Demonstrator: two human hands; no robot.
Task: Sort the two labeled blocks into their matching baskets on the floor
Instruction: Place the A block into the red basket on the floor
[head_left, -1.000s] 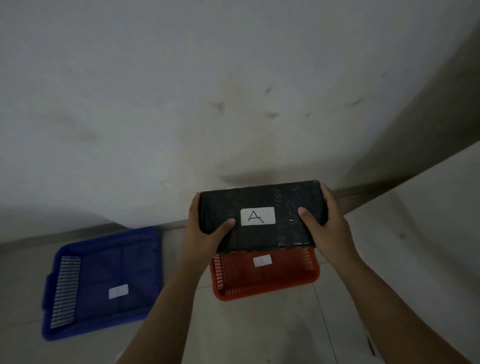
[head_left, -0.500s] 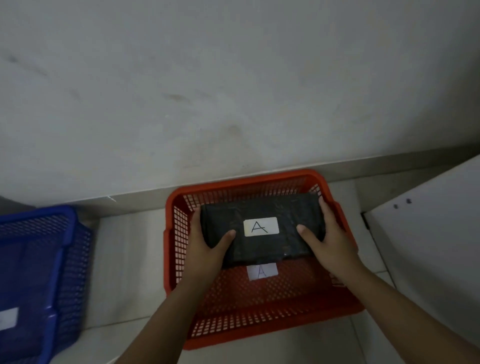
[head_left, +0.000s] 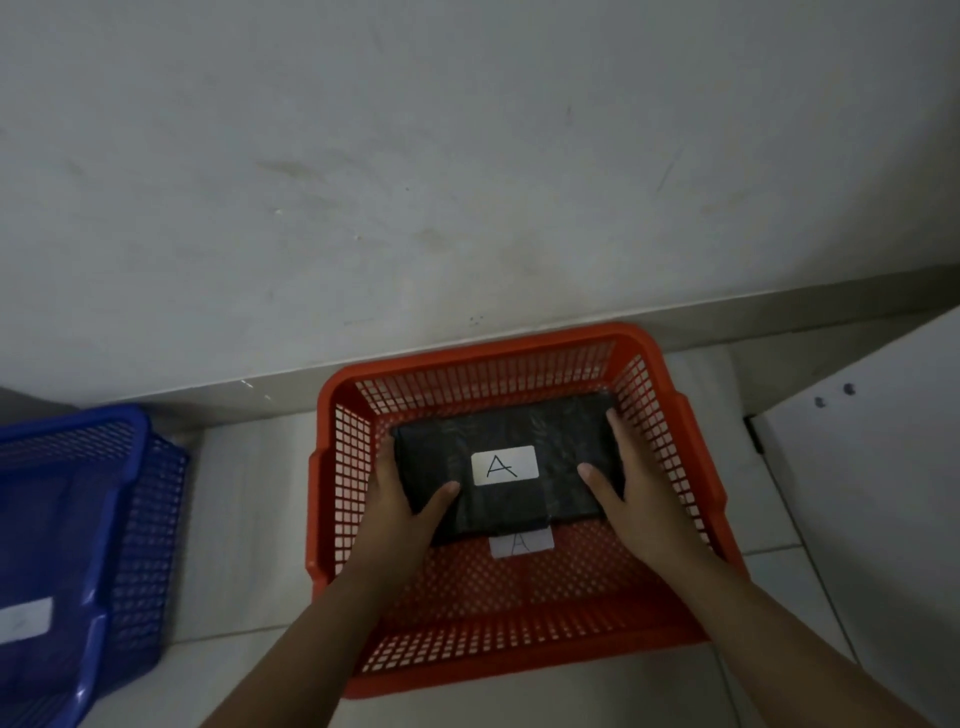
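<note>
A black wrapped block (head_left: 530, 431) with a white "A" label sits low inside the red mesh basket (head_left: 670, 441) on the floor. My left hand (head_left: 400, 499) grips its left end and my right hand (head_left: 628, 493) grips its right end, thumbs on top. A white "A" label (head_left: 521, 544) on the basket's bottom peeks out just under the block's near edge. Whether the block touches the basket bottom I cannot tell. The blue basket (head_left: 124, 467) stands to the left with a white label (head_left: 26, 618) inside; its letter is unreadable.
A grey wall (head_left: 467, 182) rises right behind both baskets. A white cabinet panel (head_left: 872, 493) stands close on the right of the red basket. Tiled floor shows between the two baskets.
Both hands carried the block from chest height down into the red basket. The view dropped closer to the floor, and the block now sits deeper in the basket.
</note>
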